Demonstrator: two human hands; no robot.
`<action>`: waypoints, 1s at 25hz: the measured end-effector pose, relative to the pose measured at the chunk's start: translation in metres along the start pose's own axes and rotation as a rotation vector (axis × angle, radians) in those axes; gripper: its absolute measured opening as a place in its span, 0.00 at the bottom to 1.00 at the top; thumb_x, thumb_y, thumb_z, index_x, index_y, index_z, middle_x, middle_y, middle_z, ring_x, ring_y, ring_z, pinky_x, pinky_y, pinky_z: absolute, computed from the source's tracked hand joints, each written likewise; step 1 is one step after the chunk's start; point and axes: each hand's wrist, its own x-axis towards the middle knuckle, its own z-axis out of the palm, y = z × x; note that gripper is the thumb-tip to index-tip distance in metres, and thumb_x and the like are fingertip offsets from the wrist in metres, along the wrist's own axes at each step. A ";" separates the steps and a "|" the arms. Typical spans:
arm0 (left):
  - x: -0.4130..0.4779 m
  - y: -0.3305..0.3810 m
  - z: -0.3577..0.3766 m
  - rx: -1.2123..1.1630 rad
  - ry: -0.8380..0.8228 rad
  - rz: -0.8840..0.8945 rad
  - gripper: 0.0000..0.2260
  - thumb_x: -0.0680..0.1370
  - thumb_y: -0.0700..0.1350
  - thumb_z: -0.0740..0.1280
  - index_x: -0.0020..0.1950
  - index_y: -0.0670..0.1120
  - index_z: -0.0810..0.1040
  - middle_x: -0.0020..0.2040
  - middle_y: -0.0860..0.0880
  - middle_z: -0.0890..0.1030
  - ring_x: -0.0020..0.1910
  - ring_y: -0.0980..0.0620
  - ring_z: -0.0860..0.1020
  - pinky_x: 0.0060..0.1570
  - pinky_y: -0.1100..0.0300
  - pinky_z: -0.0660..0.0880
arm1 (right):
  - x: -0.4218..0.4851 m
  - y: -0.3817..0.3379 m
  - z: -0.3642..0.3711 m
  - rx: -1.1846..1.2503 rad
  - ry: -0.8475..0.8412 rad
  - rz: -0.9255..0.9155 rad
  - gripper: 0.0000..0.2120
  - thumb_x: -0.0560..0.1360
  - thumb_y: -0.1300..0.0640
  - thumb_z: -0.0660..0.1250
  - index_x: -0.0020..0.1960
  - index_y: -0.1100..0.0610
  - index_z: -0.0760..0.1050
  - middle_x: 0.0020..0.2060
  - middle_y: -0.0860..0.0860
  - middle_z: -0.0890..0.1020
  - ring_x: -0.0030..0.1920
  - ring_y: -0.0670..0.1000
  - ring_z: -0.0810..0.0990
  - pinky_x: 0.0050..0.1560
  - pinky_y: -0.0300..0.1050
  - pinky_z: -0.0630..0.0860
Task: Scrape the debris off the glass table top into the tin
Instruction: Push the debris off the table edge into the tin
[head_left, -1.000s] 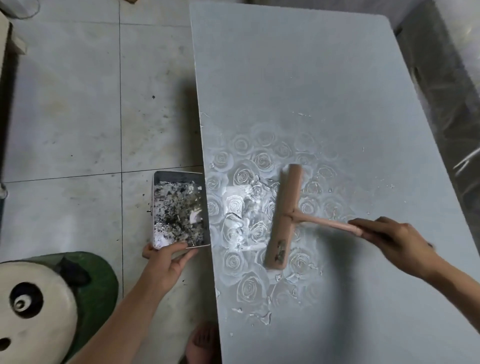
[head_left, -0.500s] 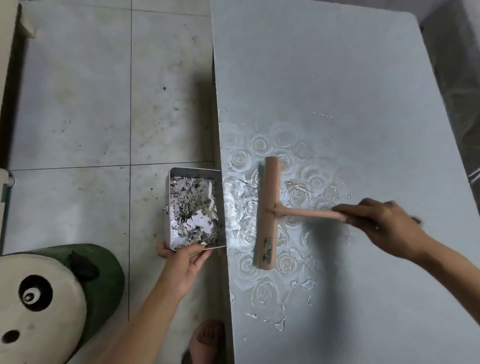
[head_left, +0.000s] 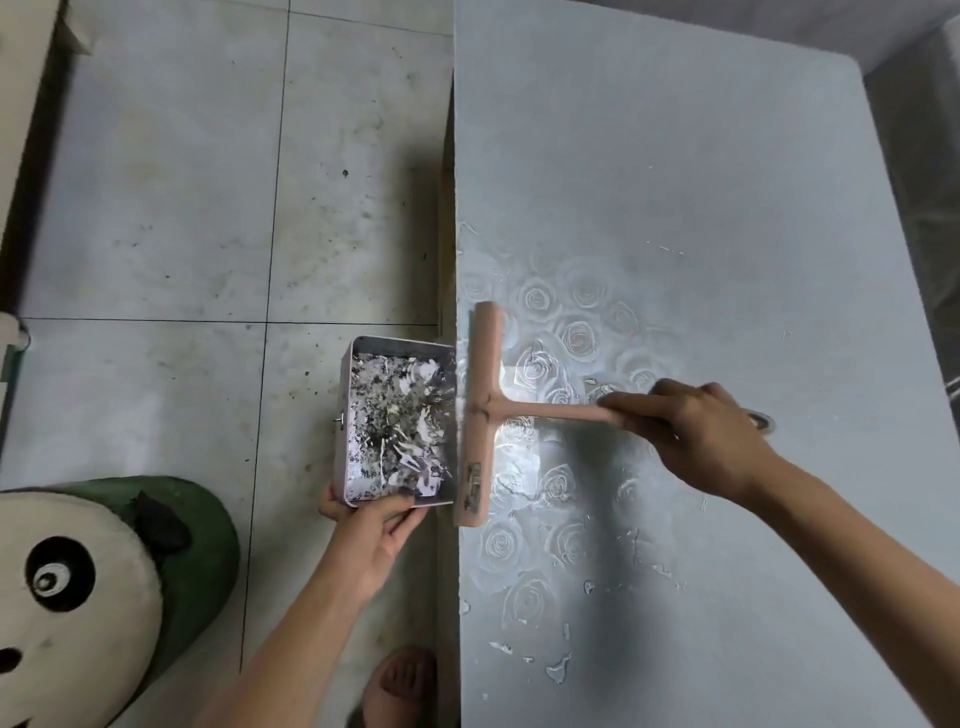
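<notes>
Scraper: we see the pink T-shaped scraper (head_left: 480, 415) blade-down on the glass surface (head_left: 649, 156), with its head at the left edge, just beside the tin.
Right hand: our right hand (head_left: 696, 436) is wrapped round the far end of the scraper's handle.
Tin: the tin (head_left: 341, 415) sits against the surface's edge, out over the floor (head_left: 156, 208), mouth up, and holds a grey and white heap.
Left hand: our left hand (head_left: 371, 525) grips the tin's near end.
Debris: loose debris (head_left: 558, 667) lies on the surface nearer to us, well apart from the scraper.
Handling: we judge the flakes to be light, thin and brittle, and some look stuck down. The tin looks light and stiff with slick walls. The glass is hard and could scratch.
Where to hold: we would take the scraper firmly by its handle and keep the blade flat. We would hold the tin by a short end, with its rim tight under the edge.
</notes>
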 end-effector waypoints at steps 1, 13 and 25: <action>0.000 0.000 -0.001 -0.012 -0.003 0.005 0.36 0.71 0.19 0.57 0.63 0.58 0.58 0.57 0.34 0.76 0.58 0.36 0.77 0.51 0.42 0.79 | 0.002 -0.003 -0.004 -0.008 0.017 -0.031 0.14 0.78 0.54 0.63 0.61 0.45 0.78 0.36 0.51 0.77 0.39 0.58 0.79 0.45 0.49 0.68; 0.005 0.000 -0.004 -0.007 -0.060 -0.103 0.32 0.72 0.22 0.58 0.75 0.36 0.54 0.69 0.34 0.69 0.61 0.37 0.76 0.42 0.50 0.80 | 0.029 -0.022 -0.010 -0.162 -0.081 0.009 0.15 0.81 0.51 0.58 0.64 0.39 0.73 0.39 0.49 0.75 0.45 0.56 0.78 0.47 0.47 0.64; -0.011 0.019 0.006 0.037 -0.036 -0.211 0.19 0.74 0.24 0.60 0.58 0.43 0.65 0.63 0.36 0.72 0.61 0.38 0.75 0.42 0.45 0.81 | -0.197 0.036 0.006 -0.007 -0.142 0.755 0.16 0.78 0.45 0.59 0.65 0.40 0.74 0.47 0.50 0.81 0.54 0.58 0.80 0.53 0.51 0.74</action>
